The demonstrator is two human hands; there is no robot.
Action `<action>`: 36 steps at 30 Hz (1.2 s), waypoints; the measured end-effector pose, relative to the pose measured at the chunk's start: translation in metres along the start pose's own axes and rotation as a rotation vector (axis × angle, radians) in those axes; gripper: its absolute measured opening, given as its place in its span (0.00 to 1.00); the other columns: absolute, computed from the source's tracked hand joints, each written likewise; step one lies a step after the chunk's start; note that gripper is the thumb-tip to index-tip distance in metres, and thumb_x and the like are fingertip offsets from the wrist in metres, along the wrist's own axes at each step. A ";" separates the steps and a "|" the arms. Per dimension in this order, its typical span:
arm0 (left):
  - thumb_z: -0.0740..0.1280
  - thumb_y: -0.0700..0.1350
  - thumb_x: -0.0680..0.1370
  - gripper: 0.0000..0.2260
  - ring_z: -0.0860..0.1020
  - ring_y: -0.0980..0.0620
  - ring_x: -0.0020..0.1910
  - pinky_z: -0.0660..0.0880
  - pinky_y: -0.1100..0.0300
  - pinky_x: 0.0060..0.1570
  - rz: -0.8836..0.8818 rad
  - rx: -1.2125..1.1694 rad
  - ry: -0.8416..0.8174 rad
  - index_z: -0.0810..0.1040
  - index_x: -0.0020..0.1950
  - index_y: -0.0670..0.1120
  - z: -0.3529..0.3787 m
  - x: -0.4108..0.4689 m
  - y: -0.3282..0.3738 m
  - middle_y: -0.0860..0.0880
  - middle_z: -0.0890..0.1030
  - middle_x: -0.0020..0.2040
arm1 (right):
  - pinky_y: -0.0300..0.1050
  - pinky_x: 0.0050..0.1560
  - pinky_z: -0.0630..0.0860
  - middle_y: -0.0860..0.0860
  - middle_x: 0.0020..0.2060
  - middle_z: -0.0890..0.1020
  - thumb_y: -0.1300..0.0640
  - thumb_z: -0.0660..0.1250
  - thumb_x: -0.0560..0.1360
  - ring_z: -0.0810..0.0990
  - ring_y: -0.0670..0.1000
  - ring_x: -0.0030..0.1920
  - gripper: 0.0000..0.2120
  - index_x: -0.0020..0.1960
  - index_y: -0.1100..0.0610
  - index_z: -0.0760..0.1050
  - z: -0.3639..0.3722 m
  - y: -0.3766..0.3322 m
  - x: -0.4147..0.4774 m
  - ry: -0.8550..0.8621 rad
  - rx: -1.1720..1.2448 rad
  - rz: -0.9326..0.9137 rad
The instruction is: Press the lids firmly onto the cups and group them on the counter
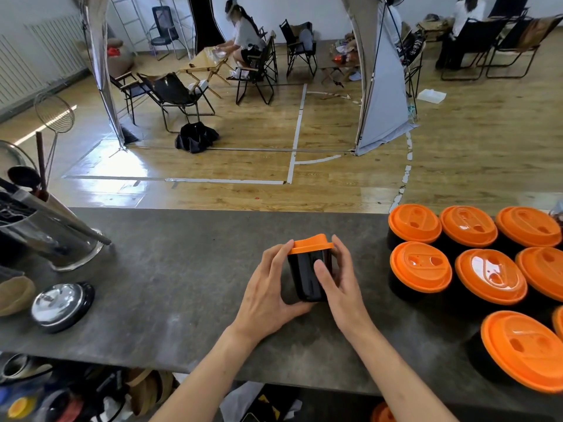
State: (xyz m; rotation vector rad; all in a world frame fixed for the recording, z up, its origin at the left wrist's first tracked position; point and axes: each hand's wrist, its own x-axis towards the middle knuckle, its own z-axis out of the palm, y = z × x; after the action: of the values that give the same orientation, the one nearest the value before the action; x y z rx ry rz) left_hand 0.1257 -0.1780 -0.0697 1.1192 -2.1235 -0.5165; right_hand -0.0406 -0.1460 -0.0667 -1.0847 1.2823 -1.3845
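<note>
Lidded cups point(490, 275) right of cup point(304, 278)

Bright daylight, floor point(122, 169) glare, fisheye-bent edges.

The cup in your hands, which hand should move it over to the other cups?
Probably the right hand: it grips the cup, and the lidded cups stand on its side of the counter.

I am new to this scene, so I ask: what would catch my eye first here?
First, the black cup with its orange lid, held between the left hand and the right hand in the middle of the counter. Next, the cluster of orange-lidded cups at its right end.
</note>
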 end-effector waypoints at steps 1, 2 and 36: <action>0.76 0.61 0.70 0.47 0.68 0.62 0.64 0.73 0.65 0.58 0.008 0.011 -0.006 0.52 0.81 0.56 0.000 0.000 0.000 0.54 0.63 0.73 | 0.35 0.60 0.76 0.34 0.64 0.74 0.40 0.70 0.74 0.73 0.34 0.65 0.33 0.75 0.42 0.63 0.000 0.001 0.000 0.012 -0.015 -0.002; 0.76 0.60 0.70 0.47 0.68 0.62 0.64 0.74 0.64 0.57 0.016 0.017 -0.016 0.51 0.81 0.56 0.001 0.001 0.000 0.54 0.63 0.73 | 0.37 0.59 0.77 0.36 0.64 0.74 0.42 0.71 0.73 0.74 0.35 0.64 0.32 0.74 0.42 0.64 0.000 0.001 0.001 0.017 -0.019 0.002; 0.74 0.60 0.70 0.44 0.72 0.53 0.67 0.77 0.52 0.60 0.030 0.037 0.057 0.54 0.79 0.53 0.000 0.000 -0.001 0.51 0.64 0.73 | 0.34 0.60 0.75 0.40 0.67 0.74 0.32 0.71 0.69 0.74 0.37 0.67 0.40 0.76 0.44 0.62 -0.001 0.000 0.000 -0.021 -0.019 -0.016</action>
State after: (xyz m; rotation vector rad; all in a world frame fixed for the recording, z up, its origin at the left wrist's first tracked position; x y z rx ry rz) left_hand 0.1266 -0.1791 -0.0701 1.1080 -2.1055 -0.4280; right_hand -0.0415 -0.1461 -0.0672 -1.1221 1.2763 -1.3715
